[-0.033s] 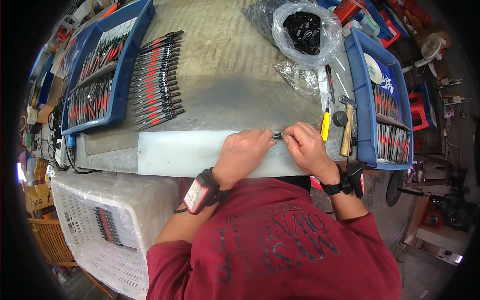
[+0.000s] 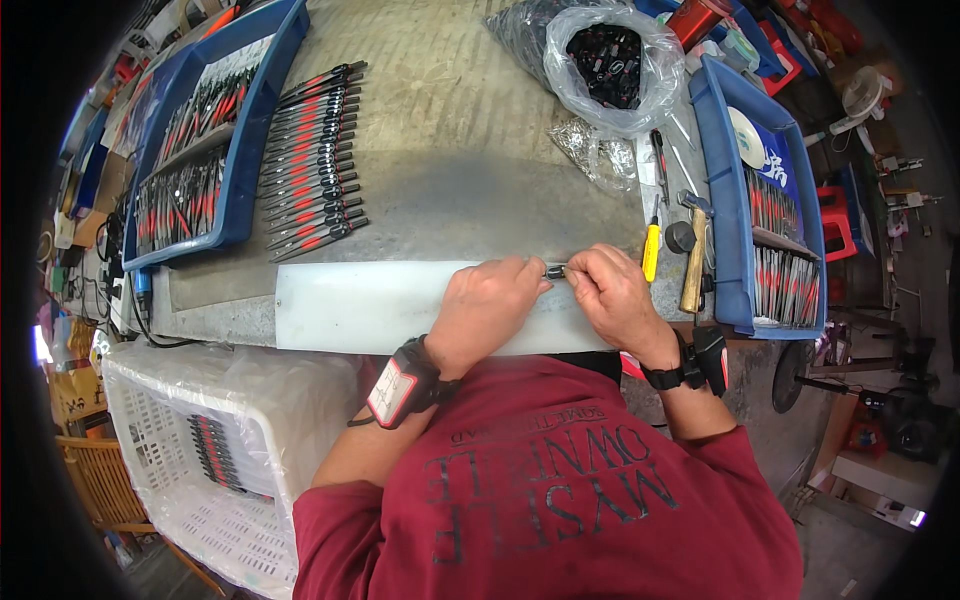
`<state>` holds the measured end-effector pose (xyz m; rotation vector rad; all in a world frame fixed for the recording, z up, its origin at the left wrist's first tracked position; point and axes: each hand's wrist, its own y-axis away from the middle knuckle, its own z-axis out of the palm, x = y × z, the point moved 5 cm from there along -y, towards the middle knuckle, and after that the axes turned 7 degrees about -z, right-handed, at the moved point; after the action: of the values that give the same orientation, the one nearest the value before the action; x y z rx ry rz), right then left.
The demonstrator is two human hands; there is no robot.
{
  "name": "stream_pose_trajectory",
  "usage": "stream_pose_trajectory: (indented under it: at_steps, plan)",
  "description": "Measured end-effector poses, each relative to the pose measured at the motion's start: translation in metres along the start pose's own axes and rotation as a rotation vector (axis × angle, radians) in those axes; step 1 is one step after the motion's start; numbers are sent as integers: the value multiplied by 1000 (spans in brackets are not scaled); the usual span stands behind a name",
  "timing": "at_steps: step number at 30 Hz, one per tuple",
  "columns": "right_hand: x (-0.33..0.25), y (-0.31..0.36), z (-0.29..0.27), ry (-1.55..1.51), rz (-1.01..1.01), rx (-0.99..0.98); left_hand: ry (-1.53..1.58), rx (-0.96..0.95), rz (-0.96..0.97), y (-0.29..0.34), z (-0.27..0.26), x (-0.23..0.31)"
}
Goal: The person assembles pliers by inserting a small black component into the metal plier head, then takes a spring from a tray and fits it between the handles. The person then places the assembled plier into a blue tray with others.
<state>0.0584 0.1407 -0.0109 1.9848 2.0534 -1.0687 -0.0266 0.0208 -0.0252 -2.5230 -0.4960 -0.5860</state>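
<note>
While you lean over the grey table (image 2: 450,150), the big things ring your work: a blue tray (image 2: 235,150) of red-and-black tools at ten o'clock, a second blue tray (image 2: 722,180) at two o'clock, and a white plastic crate (image 2: 180,470) at eight o'clock beside your knee. A white strip (image 2: 350,305) runs along the near table edge. At eleven o'clock lies a neat row of red-and-black tools (image 2: 315,160); at one o'clock sits a clear bag (image 2: 610,60) of dark parts. A yellow-handled screwdriver (image 2: 651,250) and a wooden-handled hammer (image 2: 693,265) rest just right of you. Your left hand (image 2: 490,305) and right hand (image 2: 612,295) are both closed narrowly, pinching a small dark part (image 2: 555,271) between them at centre. It looks light, stiff and easy to drop, so grip it by its ends with your fingertips.
</note>
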Motion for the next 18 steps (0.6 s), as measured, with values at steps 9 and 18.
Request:
stream_pose_trajectory:
  at_steps: [9, 18]
  plan:
    - [-6, 2, 3, 125, -58, -8, -59, -35, 4, 2, 3, -1]
    - [10, 5, -3, -57, 227, -55, -36, -8, 9, 0, 0, 1]
